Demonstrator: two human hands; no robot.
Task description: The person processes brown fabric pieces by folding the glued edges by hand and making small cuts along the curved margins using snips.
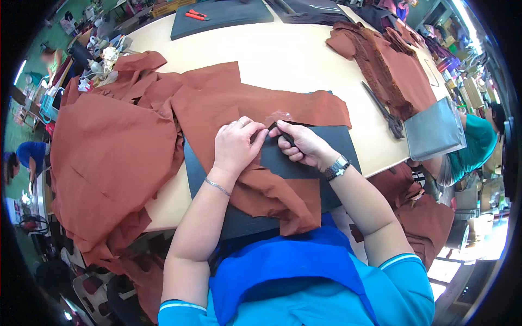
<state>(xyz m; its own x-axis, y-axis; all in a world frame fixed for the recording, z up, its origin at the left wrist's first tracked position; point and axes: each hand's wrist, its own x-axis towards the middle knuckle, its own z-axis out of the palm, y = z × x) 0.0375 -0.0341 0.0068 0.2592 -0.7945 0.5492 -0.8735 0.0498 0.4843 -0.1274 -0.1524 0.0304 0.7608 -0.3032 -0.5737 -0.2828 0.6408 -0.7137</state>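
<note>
My left hand (238, 142) is closed in a pinch at the edge of a rust-brown cloth piece (209, 117). Close against its fingertips, my right hand (304, 144) grips a small black-handled tool (287, 139); the working end is too small and hidden to make out. Under the cloth lies a dark board (337, 155) at the table's front edge. Part of the cloth hangs folded toward my blue apron (293, 261). Near my fingertips, a small shiny clear patch (278, 116) shows on the cloth.
A large heap of rust-brown cloth (114, 163) spills over the table's left side. Dark scissors (383, 111) lie to the right, beside stacked brown pieces (405, 76) and a grey block (436, 130). A red cutter (197, 15) rests on a far dark mat (228, 20). Other people are around.
</note>
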